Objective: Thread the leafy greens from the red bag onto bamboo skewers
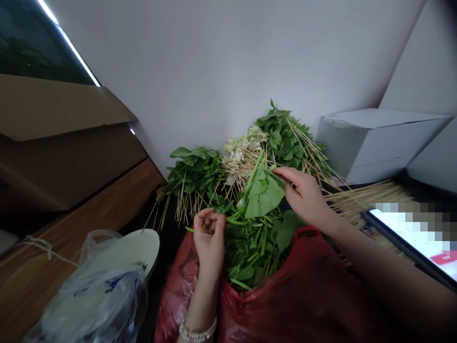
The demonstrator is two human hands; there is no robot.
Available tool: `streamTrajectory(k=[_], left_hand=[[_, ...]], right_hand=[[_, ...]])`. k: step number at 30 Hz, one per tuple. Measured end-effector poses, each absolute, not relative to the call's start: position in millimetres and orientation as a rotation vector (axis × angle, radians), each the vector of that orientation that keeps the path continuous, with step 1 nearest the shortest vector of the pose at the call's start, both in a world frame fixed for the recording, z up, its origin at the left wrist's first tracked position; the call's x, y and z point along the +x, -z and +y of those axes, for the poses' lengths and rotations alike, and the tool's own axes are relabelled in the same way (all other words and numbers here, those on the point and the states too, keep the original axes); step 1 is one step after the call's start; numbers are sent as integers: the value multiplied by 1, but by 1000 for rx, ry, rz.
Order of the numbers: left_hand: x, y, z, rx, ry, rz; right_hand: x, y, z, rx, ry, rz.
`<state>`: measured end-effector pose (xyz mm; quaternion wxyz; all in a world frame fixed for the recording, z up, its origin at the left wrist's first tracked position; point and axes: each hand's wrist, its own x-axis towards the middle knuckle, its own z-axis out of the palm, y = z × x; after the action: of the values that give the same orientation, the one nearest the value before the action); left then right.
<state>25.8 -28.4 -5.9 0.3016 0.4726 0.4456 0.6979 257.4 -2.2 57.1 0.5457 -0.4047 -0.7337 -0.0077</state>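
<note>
A red plastic bag (293, 305) stands open in front of me, filled with loose leafy greens (250, 247). Above it my right hand (302, 193) pinches the edge of a broad-leaved sprig of greens (262, 193), whose pale green stems point up. My left hand (209, 231) is at the bag's left rim, fingers curled and thumb against them. A thin green stem (189, 229) pokes out on that hand's left side and appears to be held in it; the hand hides its middle. A beaded bracelet (198, 333) circles my left wrist.
Skewered greens (196, 171) and pale skewered vegetables (246, 145) are piled by the wall, with more greens (285, 136) behind. Bare wooden skewers (378, 195) and a lit phone (410, 243) lie right, near a white box (378, 143). Left are a white bowl (152, 245), clear plastic bag (96, 305) and cardboard box (64, 107).
</note>
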Motion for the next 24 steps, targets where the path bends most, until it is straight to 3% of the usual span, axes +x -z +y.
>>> streamTrajectory(k=[6,10,24], left_hand=[[15,5,-22,851,-1757,957],[13,4,-20,717,-1737,896],[18,2,-25,816,-1648,855]], right_hand=[[256,-56,-4,-919,-17,-1813],[251,-54,-11,-895,-131,-2142],[236,-46,-22,-1106,-42,-2435]])
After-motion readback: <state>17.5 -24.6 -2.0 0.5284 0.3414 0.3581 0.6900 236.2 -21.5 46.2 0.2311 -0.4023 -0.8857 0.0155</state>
